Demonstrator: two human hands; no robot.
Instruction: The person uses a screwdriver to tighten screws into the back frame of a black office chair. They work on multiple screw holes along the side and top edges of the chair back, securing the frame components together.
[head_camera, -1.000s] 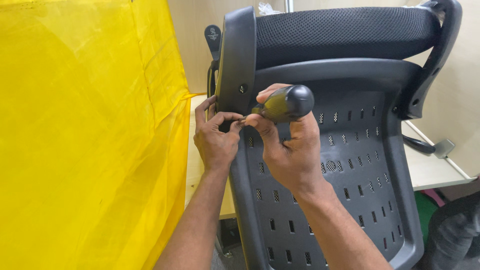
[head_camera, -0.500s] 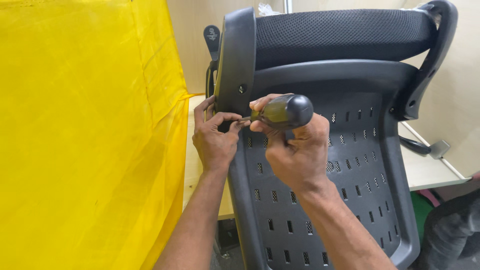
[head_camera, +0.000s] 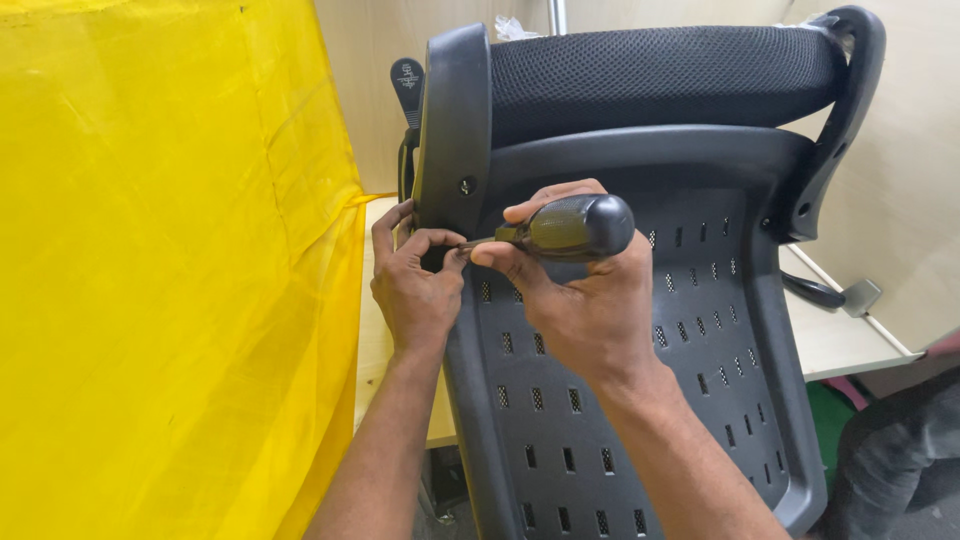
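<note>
Against the underside of an upturned office chair (head_camera: 640, 400), a screwdriver (head_camera: 570, 228) with a dark, translucent handle is gripped in the right hand (head_camera: 585, 300), whose fingers are curled shut around the handle while the thumb is pressed along its lower side. The shaft is pointed to the left, toward the base of the chair's left armrest (head_camera: 452, 130), and its tip is hidden between the fingertips of the left hand (head_camera: 415, 285). That hand is closed in a pinch at the tip of the shaft, with the thumb and forefinger brought together and the remaining fingers laid against the armrest's edge; whether a screw is held there cannot be told. The chair's dark grey plastic shell, pierced by rows of small slots, is seen tilted toward the camera, with the black mesh seat cushion (head_camera: 660, 75) above it. A second armrest (head_camera: 840, 110) is seen at the upper right. A yellow sheet (head_camera: 170, 280) is hung just beside the left arm, and a pale wooden table (head_camera: 840, 340) is visible behind the chair
</note>
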